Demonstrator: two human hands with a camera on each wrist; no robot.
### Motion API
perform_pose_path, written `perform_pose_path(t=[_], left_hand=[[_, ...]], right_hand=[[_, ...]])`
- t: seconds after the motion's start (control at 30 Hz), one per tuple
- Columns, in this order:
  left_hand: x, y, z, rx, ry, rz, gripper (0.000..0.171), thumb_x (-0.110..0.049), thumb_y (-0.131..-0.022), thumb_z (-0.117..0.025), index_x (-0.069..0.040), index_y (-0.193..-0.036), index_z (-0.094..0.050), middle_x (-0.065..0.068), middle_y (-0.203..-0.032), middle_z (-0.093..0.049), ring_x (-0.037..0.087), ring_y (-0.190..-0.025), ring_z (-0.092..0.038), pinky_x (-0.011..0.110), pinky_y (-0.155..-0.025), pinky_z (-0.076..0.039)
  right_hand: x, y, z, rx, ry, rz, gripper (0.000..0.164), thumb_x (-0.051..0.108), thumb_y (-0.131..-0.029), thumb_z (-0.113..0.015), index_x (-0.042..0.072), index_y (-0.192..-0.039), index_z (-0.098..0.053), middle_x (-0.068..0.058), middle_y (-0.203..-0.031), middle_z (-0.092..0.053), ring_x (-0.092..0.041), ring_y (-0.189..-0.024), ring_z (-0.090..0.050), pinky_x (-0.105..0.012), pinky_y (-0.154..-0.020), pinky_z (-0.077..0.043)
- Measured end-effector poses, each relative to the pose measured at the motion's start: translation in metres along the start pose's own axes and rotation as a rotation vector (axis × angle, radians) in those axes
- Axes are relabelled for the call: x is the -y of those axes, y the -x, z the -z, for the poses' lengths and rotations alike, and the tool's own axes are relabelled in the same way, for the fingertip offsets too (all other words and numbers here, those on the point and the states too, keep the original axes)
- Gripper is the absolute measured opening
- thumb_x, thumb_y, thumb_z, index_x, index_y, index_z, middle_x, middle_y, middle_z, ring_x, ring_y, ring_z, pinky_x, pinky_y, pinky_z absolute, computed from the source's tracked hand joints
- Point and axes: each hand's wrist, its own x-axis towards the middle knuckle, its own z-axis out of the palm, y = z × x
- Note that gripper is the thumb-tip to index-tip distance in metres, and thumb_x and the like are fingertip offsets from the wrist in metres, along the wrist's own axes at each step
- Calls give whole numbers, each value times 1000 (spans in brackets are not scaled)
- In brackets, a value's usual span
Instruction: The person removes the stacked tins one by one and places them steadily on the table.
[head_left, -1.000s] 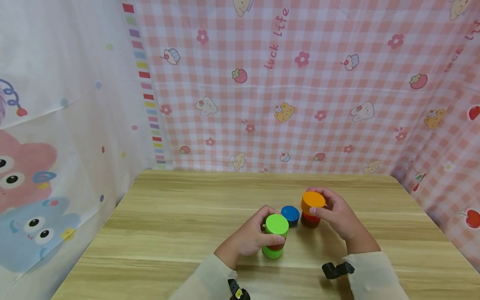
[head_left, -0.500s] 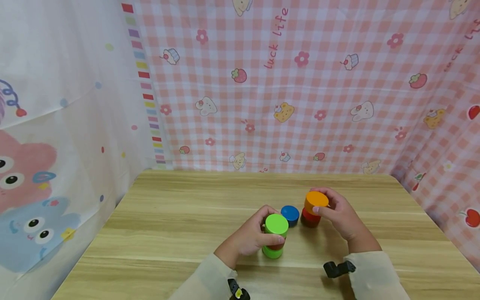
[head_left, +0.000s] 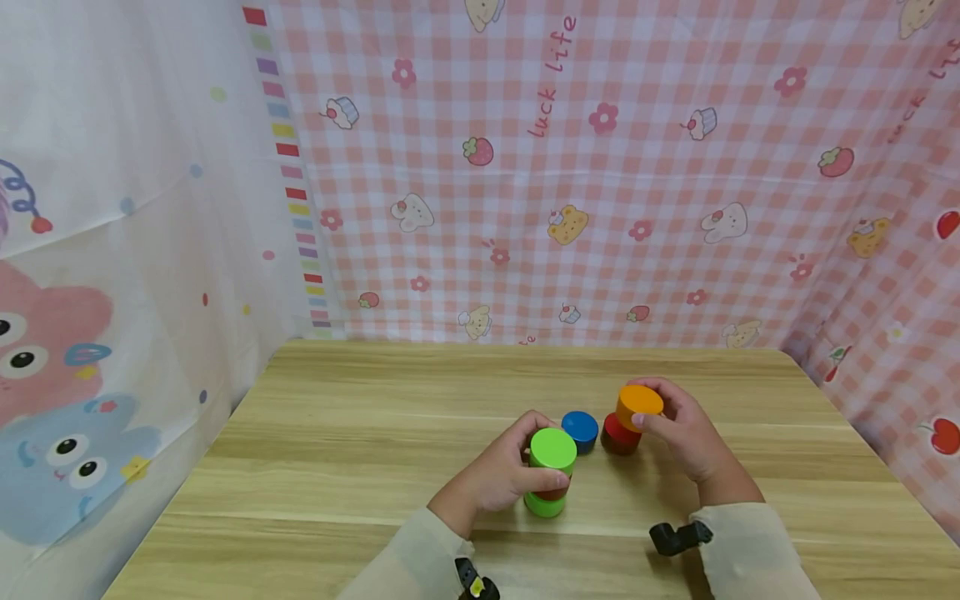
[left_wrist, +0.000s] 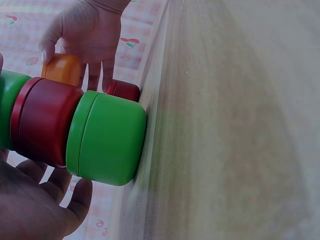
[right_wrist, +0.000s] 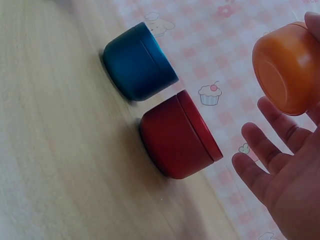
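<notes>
Hands (head_left: 491, 479) (head_left: 678, 429) gripping stack (head_left: 555, 453), orange pot (head_left: 639, 402) (raised); red pot (head_left: 619, 437) nearby

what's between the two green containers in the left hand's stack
One red lidded container sits between the upper green container and the lower green container; the left wrist view shows it.

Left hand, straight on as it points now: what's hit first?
Probably the blue jar: in the head view it sits just beyond the green-red-green stack that the left hand holds. The gap between them is hard to judge there.
</notes>
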Motion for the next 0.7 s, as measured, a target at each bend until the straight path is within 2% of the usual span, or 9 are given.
perform_pose_path(t=[0.7], left_hand=[[1,-1,0,4,-5,-12,42,-11,-93,-81,-18,-126,-56,1,-120,-63,19,-111,-59,40,-98,-50]], right_hand=[[-14,0,9,-49,-19,-37,44,10,-100,-67,-1,-140,-53,11,-124,-61,-11,-112,-59,-16,-96,-50]])
